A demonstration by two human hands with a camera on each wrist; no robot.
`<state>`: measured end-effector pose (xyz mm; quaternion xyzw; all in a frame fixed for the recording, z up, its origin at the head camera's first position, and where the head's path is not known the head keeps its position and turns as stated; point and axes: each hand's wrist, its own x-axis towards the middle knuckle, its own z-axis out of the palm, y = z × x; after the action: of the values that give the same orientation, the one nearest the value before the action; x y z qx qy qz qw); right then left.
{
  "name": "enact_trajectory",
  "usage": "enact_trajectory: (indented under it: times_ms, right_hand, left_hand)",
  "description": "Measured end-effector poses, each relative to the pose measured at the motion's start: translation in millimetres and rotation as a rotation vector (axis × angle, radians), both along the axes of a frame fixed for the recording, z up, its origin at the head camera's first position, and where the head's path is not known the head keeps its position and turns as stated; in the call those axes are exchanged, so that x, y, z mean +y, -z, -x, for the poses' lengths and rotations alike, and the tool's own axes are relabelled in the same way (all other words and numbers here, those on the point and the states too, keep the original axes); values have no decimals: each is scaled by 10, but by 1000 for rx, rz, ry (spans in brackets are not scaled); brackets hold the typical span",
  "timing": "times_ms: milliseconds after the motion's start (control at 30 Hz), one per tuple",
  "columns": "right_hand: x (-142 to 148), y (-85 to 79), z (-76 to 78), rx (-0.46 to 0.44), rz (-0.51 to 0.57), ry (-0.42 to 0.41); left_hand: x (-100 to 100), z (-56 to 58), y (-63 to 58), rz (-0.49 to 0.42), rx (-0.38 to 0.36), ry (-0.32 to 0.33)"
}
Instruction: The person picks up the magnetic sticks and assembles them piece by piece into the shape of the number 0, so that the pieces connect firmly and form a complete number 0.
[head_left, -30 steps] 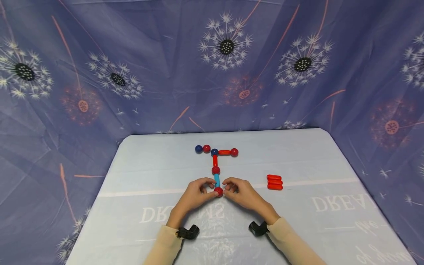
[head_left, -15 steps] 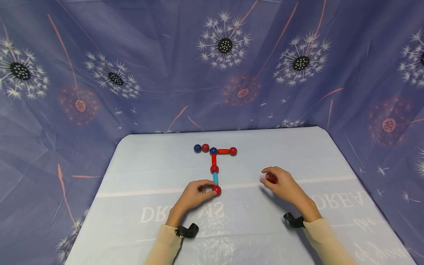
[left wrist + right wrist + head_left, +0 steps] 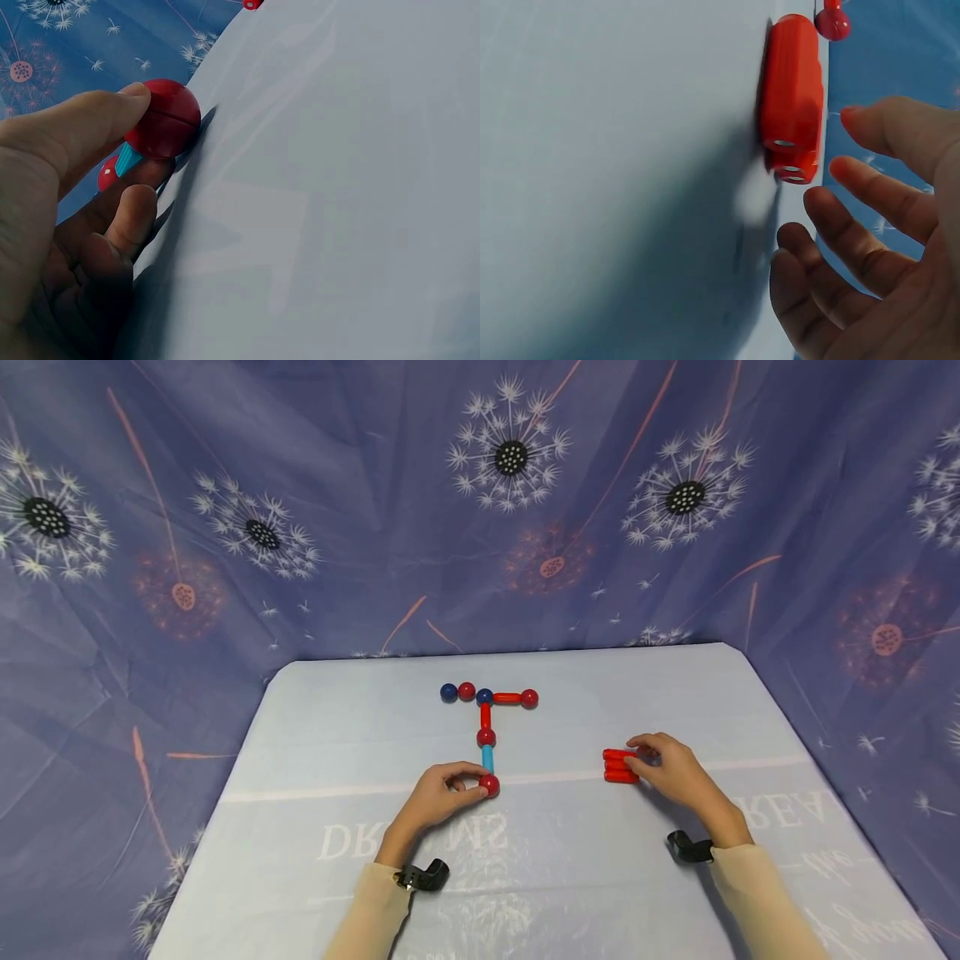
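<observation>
In the head view, my left hand (image 3: 447, 793) pinches a red ball (image 3: 489, 786) between thumb and fingers; a seam line shows on that ball (image 3: 166, 118) in the left wrist view. From it a light blue rod (image 3: 487, 758) leads up to another red ball (image 3: 486, 737), then a red rod (image 3: 485, 716) reaches a blue ball (image 3: 484, 697). My right hand (image 3: 670, 768) is at the right end of three red rods (image 3: 619, 766) lying side by side. The right wrist view shows its fingers (image 3: 849, 232) spread and loosely bent beside the rods (image 3: 791, 90), holding nothing.
From the blue ball a red rod (image 3: 507, 698) runs right to a red ball (image 3: 529, 698). To its left lie a red ball (image 3: 467, 692) and a dark blue ball (image 3: 448, 692). A white cloth (image 3: 360, 718) covers the table; a dandelion-print curtain (image 3: 360, 527) hangs behind.
My right hand has left the lower red ball and moved right to the three red rods. The left hand stays at the ball, with the chain in place.
</observation>
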<state>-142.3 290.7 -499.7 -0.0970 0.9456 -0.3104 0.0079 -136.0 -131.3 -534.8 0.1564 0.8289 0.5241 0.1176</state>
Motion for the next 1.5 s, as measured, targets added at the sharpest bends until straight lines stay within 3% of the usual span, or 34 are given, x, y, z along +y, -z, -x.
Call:
enact_trajectory:
  times_ms: [333,733,1067,1500]
  right_hand:
    - [33,96,87,-6,26,15]
    - [53,85,149,-42,17,-65]
    - [64,81,162,-60,39,-38]
    - [-237,-56,137,-35,129,-3]
  left_hand:
    - [12,-17,-27,16,-7,-15]
    - [6,-13,-10,4,-8,-23]
    - [18,-11,-5,27,-19,-27]
    - [27,-17,14,19,-6,-39]
